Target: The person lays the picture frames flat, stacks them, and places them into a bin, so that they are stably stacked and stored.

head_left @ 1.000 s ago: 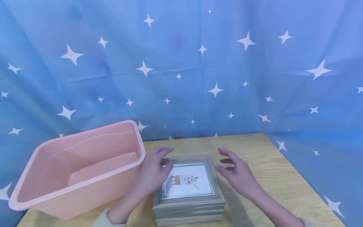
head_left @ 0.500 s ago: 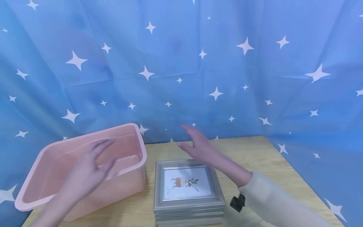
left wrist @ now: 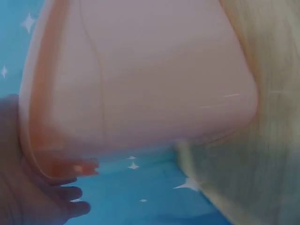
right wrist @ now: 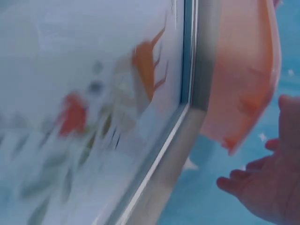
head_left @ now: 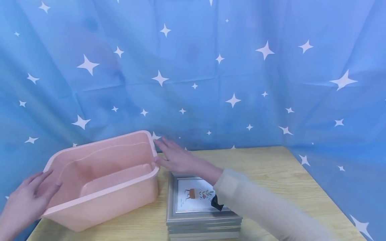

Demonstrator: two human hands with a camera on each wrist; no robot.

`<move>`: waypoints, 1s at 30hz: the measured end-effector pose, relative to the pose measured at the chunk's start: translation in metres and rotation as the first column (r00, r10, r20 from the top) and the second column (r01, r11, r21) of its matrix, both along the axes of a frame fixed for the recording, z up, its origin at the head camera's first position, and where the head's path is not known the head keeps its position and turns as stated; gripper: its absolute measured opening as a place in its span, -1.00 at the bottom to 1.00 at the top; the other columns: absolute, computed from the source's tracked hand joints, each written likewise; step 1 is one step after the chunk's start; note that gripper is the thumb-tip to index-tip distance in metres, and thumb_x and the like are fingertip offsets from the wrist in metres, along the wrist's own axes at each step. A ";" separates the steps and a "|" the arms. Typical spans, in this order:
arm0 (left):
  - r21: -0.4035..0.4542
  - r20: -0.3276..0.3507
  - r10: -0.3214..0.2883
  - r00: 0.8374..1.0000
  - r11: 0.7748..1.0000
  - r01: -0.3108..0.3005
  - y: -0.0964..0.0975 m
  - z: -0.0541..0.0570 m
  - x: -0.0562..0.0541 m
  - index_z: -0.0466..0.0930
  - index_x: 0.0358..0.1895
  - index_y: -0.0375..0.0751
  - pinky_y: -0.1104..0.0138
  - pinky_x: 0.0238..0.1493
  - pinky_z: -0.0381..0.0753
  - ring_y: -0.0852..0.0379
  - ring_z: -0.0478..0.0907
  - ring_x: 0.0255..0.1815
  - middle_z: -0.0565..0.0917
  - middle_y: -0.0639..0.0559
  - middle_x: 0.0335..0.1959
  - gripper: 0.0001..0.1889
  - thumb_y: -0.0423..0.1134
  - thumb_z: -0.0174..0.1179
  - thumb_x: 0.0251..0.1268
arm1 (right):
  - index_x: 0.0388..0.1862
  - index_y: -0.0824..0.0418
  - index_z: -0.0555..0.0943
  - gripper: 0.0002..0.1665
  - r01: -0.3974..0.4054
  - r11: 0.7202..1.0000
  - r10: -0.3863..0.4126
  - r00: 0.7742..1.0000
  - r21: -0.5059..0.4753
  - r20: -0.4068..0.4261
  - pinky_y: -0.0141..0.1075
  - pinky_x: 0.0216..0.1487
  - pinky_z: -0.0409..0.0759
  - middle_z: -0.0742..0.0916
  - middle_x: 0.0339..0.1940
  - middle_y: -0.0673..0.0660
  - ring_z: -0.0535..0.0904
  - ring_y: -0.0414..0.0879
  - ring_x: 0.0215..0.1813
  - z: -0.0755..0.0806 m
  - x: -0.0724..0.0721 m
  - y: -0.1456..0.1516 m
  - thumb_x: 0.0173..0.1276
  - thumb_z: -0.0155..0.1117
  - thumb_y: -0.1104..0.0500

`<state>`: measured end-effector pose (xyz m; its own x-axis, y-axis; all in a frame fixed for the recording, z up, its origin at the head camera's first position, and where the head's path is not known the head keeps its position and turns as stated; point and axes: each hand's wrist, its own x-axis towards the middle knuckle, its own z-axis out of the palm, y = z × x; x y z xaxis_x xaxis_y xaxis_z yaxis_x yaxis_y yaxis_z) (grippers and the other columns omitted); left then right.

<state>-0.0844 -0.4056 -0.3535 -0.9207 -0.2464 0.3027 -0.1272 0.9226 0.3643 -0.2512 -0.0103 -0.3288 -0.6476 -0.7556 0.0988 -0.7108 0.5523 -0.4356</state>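
Note:
A pink plastic bin stands at the left of the table, with nothing visible inside. My left hand is at its left end, thumb and fingers spread over the rim; the left wrist view shows extended fingers by the rim. At the bin's right end my right hand reaches across, its fingertips at the rim, thumb apart. Whether it touches is unclear; in the right wrist view that hand looks apart from the bin. Below the right forearm lies a stack of silver picture frames, the top one showing a plant drawing.
A pale wooden table carries everything. Behind and to the sides hangs a blue cloth with white stars. A small black object shows at the right sleeve, over the top picture frame.
My hands have moved left from above the stack of picture frames. The left went across the bin to its far left end, the right to the bin's right rim. The stack has stayed.

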 end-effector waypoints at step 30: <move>0.320 0.055 -0.004 0.998 0.947 -0.014 0.026 -0.001 -0.038 -0.12 0.60 -0.49 -0.46 0.32 0.06 -0.71 -0.04 0.43 0.02 -0.67 0.49 -0.17 0.06 -0.05 0.61 | 0.68 0.33 -0.19 -0.13 0.005 0.975 -0.009 1.000 0.224 0.018 -0.11 0.62 -0.17 -0.18 0.68 0.30 -0.26 0.11 0.68 0.005 -0.026 -0.009 0.70 -0.29 -0.17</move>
